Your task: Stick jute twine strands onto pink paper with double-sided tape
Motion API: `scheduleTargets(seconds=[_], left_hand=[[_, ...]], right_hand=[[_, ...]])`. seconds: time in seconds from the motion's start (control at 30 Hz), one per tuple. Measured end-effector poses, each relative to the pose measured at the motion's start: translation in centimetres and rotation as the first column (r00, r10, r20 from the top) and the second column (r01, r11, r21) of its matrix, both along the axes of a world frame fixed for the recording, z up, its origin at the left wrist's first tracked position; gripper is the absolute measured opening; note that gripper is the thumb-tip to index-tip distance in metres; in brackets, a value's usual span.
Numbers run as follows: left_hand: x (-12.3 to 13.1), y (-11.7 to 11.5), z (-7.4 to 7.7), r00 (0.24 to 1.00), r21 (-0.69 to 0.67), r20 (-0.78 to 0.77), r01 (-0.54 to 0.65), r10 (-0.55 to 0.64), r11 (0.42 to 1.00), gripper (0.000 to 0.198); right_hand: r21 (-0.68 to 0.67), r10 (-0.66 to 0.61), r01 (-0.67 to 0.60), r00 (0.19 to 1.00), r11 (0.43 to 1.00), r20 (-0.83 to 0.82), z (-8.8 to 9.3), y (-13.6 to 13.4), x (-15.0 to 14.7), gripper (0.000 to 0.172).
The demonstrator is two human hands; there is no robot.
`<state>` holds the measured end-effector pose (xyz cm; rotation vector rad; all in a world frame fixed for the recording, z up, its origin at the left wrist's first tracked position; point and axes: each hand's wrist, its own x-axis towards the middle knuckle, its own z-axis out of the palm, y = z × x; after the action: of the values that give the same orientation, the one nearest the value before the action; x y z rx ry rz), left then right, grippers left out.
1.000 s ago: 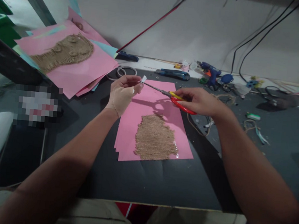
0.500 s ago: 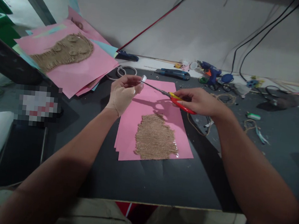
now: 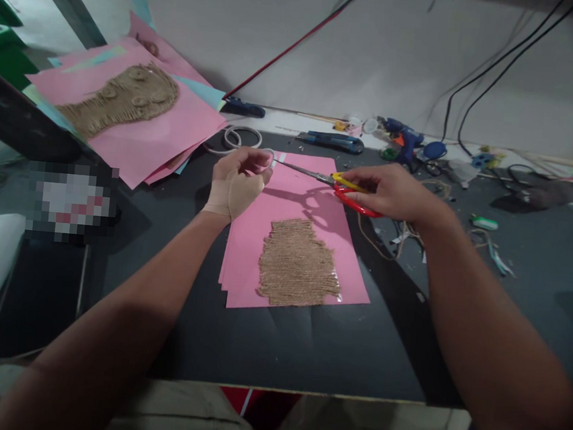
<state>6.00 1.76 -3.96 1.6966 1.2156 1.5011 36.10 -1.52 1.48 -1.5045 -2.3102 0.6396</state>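
Right hand (image 3: 391, 194) clenched on red-yellow scissors (image 3: 310, 173), held above pink paper (image 3: 292, 199) on desk (image 3: 295, 349); wrapped left hand (image 3: 236, 180) curled at blade tips, grip unclear; jute patch (image 3: 297, 263) on paper below.

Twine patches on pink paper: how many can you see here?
2. One twine patch lies on the pink paper sheet nearest the person; the second twine patch lies on the pile of pink sheets at upper left. Others could be hidden inside that pile.
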Motion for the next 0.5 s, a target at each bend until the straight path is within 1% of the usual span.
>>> scheduleTargets(seconds=[0.03,0.1,0.23,0.37,0.43,0.5], left_hand=[[-0.05,-0.09,0.08,1.0,0.006,-0.026,-0.017,0.017,1.0,0.017],[-0.14,-0.33,0.34,0.998,0.01,-0.056,-0.004,0.004,1.0,0.015],[-0.19,-0.9,0.79,0.988,-0.015,-0.087,0.127,-0.127,0.992,0.007],[-0.14,-1.04,0.4,0.968,-0.057,-0.127,0.209,-0.215,0.976,0.012],[-0.14,-0.94,0.1,0.964,-0.058,-0.139,0.22,-0.226,0.974,0.013],[-0.16,-0.86,-0.06,0.962,-0.081,-0.164,0.206,-0.217,0.975,0.012]], right_hand=[[0.009,0.004,-0.004,1.0,1.0,0.01,-0.09,0.08,0.23,0.055],[0.037,0.001,-0.003,0.998,0.999,0.055,-0.2,0.24,0.55,0.055],[0.036,-0.007,0.001,0.987,0.999,0.162,-0.16,0.44,0.57,0.054],[0.008,0.008,-0.01,0.978,1.0,0.208,0.03,0.43,0.28,0.053],[0.01,0.01,-0.012,0.977,1.0,0.213,0.13,0.4,0.2,0.052],[0.007,0.012,-0.014,0.976,1.0,0.215,0.22,0.37,0.14,0.051]])
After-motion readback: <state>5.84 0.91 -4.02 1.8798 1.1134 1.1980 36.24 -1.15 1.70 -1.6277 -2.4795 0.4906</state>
